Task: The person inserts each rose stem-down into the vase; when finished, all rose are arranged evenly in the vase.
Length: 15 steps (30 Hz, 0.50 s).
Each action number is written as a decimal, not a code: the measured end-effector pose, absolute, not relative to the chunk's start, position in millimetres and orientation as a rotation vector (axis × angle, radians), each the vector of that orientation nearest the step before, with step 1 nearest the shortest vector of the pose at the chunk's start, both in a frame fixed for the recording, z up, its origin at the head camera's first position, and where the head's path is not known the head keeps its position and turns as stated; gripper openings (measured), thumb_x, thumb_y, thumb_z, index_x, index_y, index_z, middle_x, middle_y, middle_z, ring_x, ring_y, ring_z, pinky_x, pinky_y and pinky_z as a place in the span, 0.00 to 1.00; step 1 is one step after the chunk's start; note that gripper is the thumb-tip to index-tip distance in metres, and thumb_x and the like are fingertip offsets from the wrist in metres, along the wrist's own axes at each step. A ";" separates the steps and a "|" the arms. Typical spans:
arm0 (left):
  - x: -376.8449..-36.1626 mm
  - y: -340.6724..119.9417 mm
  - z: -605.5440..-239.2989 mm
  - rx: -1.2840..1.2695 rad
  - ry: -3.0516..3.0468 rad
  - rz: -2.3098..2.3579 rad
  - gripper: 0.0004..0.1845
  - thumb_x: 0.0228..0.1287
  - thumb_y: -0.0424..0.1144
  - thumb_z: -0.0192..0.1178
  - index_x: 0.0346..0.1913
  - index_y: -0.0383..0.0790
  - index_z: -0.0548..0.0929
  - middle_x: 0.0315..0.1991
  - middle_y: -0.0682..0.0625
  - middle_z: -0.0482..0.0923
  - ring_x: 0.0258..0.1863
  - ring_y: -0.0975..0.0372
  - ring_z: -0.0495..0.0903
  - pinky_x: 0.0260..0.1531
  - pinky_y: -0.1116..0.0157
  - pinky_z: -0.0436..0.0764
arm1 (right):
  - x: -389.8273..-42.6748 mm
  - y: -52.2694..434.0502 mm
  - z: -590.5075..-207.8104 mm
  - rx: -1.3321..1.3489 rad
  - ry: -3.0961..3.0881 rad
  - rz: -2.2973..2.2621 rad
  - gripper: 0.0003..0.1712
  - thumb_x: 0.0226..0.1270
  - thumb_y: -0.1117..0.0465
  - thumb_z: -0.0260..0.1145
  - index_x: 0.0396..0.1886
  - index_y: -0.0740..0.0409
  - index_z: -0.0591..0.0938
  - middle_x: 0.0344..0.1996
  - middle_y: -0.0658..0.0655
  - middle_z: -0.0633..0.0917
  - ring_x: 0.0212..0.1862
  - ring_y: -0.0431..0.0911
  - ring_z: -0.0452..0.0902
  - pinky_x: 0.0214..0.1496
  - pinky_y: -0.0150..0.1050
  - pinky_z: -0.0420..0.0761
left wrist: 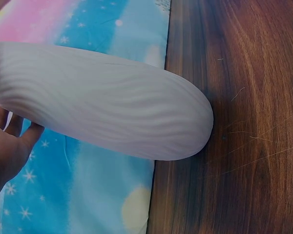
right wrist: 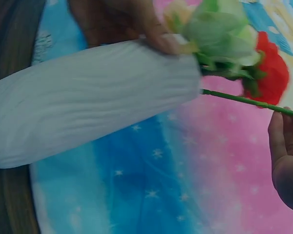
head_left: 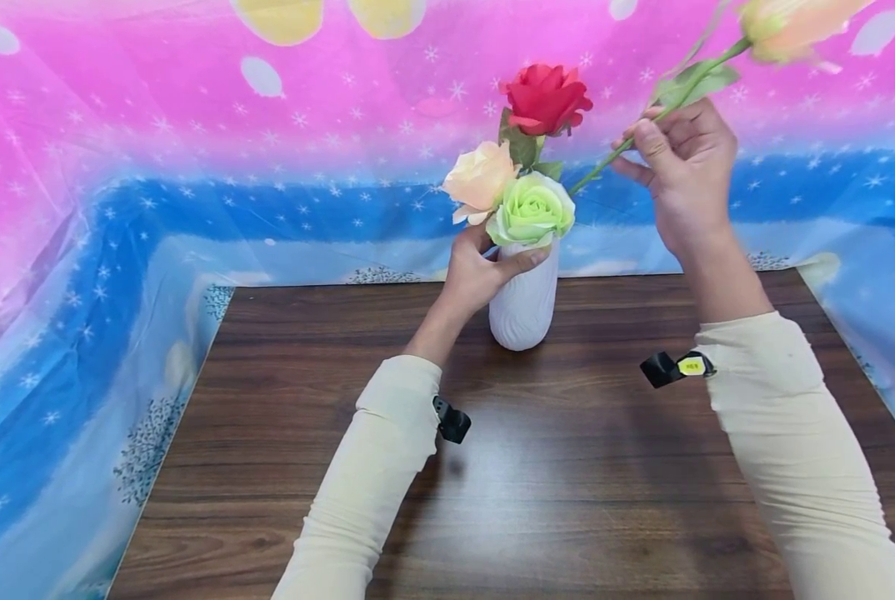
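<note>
Both my arms reach forward from the bottom of the head view, each in a cream long sleeve with a small black clip near the cuff. My left hand is extended toward the middle, forearm angled up and to the right; its fingers and thumb curl around the neck of the vase, the thumb lying across the front. In the left wrist view only the palm and a few fingertips show, at the lower left edge. My right hand is raised higher, to the right of the vase, wrist bent, back toward me. Its thumb and fingers pinch a stem.
</note>
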State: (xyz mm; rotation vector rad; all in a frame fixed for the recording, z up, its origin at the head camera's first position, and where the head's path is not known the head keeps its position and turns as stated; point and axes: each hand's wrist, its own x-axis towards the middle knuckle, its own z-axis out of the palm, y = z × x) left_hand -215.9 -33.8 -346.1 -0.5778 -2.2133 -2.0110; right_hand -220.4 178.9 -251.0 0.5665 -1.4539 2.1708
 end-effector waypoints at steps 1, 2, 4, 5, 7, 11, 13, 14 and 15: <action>-215.8 -33.9 -346.0 -0.575 -2.215 -2.009 0.29 0.57 0.35 0.75 0.63 0.43 0.80 0.59 0.44 0.84 0.58 0.59 0.83 0.58 0.59 0.84 | -220.9 176.4 -254.3 0.569 -1.478 2.178 0.04 0.67 0.72 0.67 0.37 0.61 0.83 0.29 0.55 0.89 0.34 0.45 0.88 0.40 0.38 0.90; -215.9 -33.9 -345.9 -0.573 -2.219 -2.005 0.28 0.57 0.35 0.75 0.62 0.42 0.81 0.58 0.44 0.84 0.57 0.59 0.83 0.58 0.59 0.84 | -221.4 174.2 -258.0 0.579 -1.515 2.176 0.03 0.66 0.71 0.68 0.37 0.61 0.84 0.29 0.54 0.89 0.34 0.44 0.88 0.41 0.37 0.90; -216.2 -34.1 -346.2 -0.583 -2.212 -2.004 0.28 0.57 0.35 0.75 0.62 0.42 0.81 0.58 0.44 0.85 0.57 0.59 0.84 0.58 0.59 0.84 | -222.6 169.7 -266.4 0.586 -1.599 2.161 0.03 0.65 0.69 0.70 0.36 0.58 0.85 0.29 0.52 0.90 0.35 0.42 0.89 0.42 0.36 0.89; -216.4 -34.1 -346.4 -0.586 -2.209 -2.007 0.28 0.57 0.35 0.75 0.62 0.41 0.81 0.58 0.43 0.85 0.57 0.59 0.84 0.58 0.59 0.84 | -223.5 167.4 -270.7 0.585 -1.642 2.147 0.04 0.64 0.68 0.71 0.36 0.57 0.85 0.29 0.50 0.90 0.35 0.41 0.89 0.42 0.36 0.89; -216.5 -34.4 -346.9 -0.589 -2.205 -2.007 0.29 0.57 0.35 0.75 0.63 0.41 0.80 0.58 0.44 0.84 0.58 0.59 0.83 0.58 0.59 0.84 | -225.7 163.5 -279.2 0.577 -1.715 2.140 0.05 0.63 0.66 0.73 0.36 0.54 0.85 0.30 0.48 0.90 0.36 0.39 0.89 0.42 0.35 0.89; -217.2 -34.7 -347.8 -0.586 -2.205 -2.002 0.29 0.57 0.35 0.75 0.63 0.41 0.80 0.58 0.44 0.84 0.57 0.59 0.83 0.58 0.59 0.84 | -229.7 156.5 -292.0 0.547 -1.907 2.032 0.11 0.66 0.69 0.70 0.34 0.46 0.85 0.30 0.40 0.90 0.37 0.33 0.87 0.41 0.29 0.87; -217.6 -34.6 -348.1 -0.597 -2.205 -1.992 0.28 0.57 0.35 0.75 0.63 0.41 0.81 0.58 0.44 0.85 0.57 0.59 0.84 0.57 0.60 0.84 | -230.8 154.0 -295.6 0.530 -1.985 1.967 0.17 0.68 0.72 0.67 0.32 0.42 0.85 0.30 0.36 0.90 0.38 0.31 0.86 0.42 0.26 0.85; -217.7 -34.5 -348.1 -0.604 -2.204 -1.990 0.28 0.57 0.35 0.75 0.62 0.41 0.81 0.58 0.44 0.85 0.57 0.59 0.84 0.57 0.60 0.85 | -231.0 153.2 -296.4 0.522 -2.011 1.943 0.19 0.68 0.74 0.66 0.32 0.41 0.85 0.30 0.34 0.90 0.38 0.30 0.86 0.42 0.25 0.84; -218.0 -34.3 -348.2 -0.609 -2.202 -1.990 0.28 0.57 0.35 0.75 0.62 0.41 0.81 0.58 0.44 0.85 0.57 0.59 0.84 0.56 0.60 0.85 | -231.2 152.8 -297.0 0.519 -2.032 1.919 0.20 0.68 0.75 0.65 0.31 0.40 0.85 0.30 0.33 0.89 0.39 0.30 0.86 0.43 0.24 0.83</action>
